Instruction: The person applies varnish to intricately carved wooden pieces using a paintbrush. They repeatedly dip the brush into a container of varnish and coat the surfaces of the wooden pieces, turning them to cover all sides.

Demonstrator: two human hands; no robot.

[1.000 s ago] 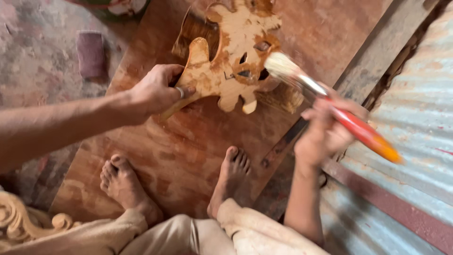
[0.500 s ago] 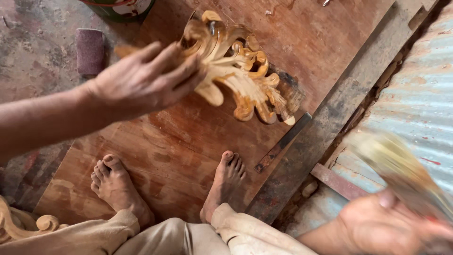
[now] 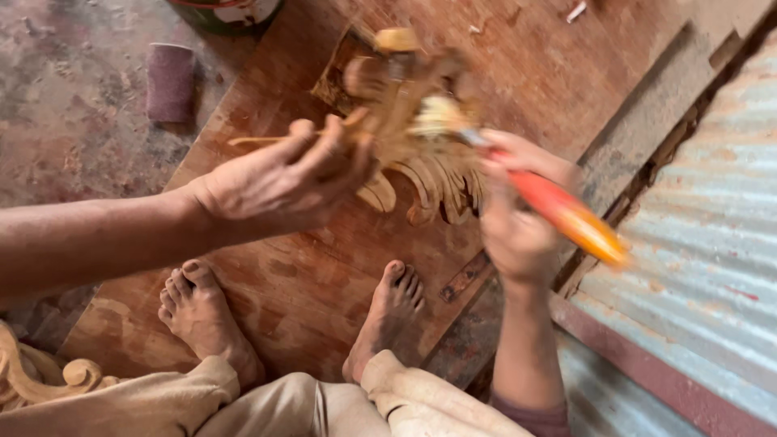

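My left hand (image 3: 283, 182) gripped the carved wooden ornament (image 3: 413, 154) by its edge, lifting it clear above the plywood board (image 3: 324, 283) so every curl could be reached. My right hand (image 3: 518, 218) closed around the orange-handled brush (image 3: 558, 206), bristles touching the carving. A sanding block (image 3: 170, 82) lay aside on the floor (image 3: 65, 121).

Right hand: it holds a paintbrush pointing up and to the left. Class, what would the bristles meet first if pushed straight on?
Probably the carved wooden ornament held by the left hand; the brush in the right hand already seems to touch it, though blur hides depth.
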